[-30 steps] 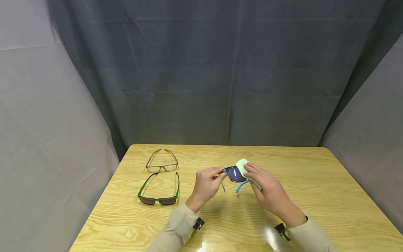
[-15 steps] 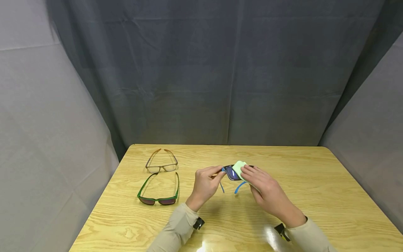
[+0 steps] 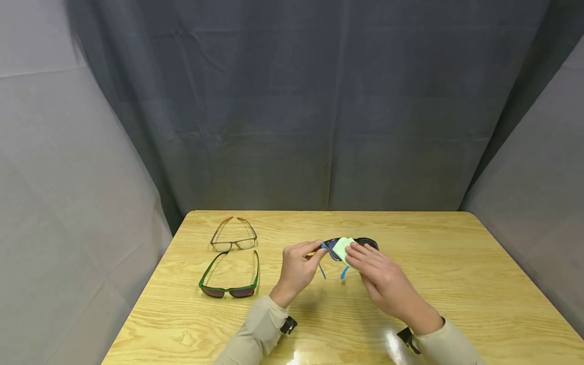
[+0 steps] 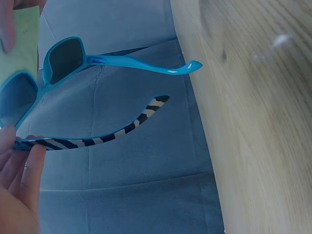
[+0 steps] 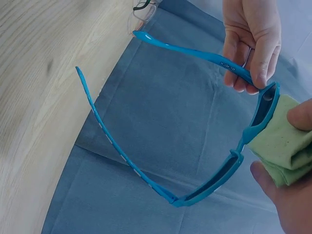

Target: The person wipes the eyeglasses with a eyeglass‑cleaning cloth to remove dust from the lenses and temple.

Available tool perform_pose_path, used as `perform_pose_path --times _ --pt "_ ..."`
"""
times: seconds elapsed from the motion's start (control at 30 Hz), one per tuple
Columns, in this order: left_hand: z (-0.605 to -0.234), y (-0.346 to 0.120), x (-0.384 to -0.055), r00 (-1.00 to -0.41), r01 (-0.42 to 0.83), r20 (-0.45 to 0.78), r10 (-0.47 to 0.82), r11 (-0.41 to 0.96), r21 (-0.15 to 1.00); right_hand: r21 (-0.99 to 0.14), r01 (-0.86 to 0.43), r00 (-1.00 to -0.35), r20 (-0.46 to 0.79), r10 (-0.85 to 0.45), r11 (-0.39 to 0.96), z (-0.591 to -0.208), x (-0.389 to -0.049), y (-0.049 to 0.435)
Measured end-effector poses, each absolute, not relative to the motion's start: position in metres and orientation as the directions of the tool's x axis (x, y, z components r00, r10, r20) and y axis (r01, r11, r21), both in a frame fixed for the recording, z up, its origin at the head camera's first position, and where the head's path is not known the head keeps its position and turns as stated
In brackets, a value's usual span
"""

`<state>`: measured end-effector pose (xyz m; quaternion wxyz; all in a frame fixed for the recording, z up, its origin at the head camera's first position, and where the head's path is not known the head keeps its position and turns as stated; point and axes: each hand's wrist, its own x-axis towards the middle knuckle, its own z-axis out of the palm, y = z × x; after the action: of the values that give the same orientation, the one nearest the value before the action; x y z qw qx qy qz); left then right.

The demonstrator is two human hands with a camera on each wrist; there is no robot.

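Observation:
My left hand [image 3: 296, 268] pinches a pair of sunglasses [image 3: 367, 243] at one end of the front, by the hinge. They are held above the table, arms unfolded toward me. The right wrist view shows the blue inside of their frame [image 5: 209, 187]; in the left wrist view one arm [image 4: 97, 140] has black and white stripes outside. My right hand [image 3: 388, 279] holds a folded pale green cloth [image 3: 342, 248] between thumb and fingers. It presses the cloth against the outer face of the lens nearer my left hand, partly covering that lens.
Green-framed sunglasses [image 3: 228, 290] lie unfolded on the wooden table [image 3: 182, 329] at the left. Behind them lie clear-lensed eyeglasses [image 3: 234, 243] with orange arm tips. A dark curtain [image 3: 274, 126] hangs past the table's far edge, with pale cloth walls [image 3: 68, 203] at the sides.
My right hand has slid the cloth left and slightly down across the lens, so the sunglasses' other lens now shows. The left hand keeps its hold, nearly still.

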<state>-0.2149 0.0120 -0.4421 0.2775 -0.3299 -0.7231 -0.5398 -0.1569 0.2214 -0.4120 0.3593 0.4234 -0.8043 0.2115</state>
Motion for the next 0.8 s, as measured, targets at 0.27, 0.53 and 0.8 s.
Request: perform_pose_path --times 0.27,0.53,0.8 --pt "-0.4417 0.0139 -0.2131 -0.643 0.766 0.743 0.186 0.194 0.614 -0.064 -0.835 -0.404 0.745 -0.53 0.546 -0.4123 -0.1549 0.2194" --pt "-0.4425 0.0147 -0.2141 -0.633 0.774 0.751 0.189 0.199 0.602 -0.024 -0.824 -0.399 0.734 -0.55 0.566 -0.4117 -0.1553 0.2171" --pt "-0.4432 0.0142 -0.2136 -0.628 0.777 0.747 0.217 0.216 0.591 0.007 -0.842 -0.354 0.747 -0.563 0.539 -0.413 -0.1562 0.2125"
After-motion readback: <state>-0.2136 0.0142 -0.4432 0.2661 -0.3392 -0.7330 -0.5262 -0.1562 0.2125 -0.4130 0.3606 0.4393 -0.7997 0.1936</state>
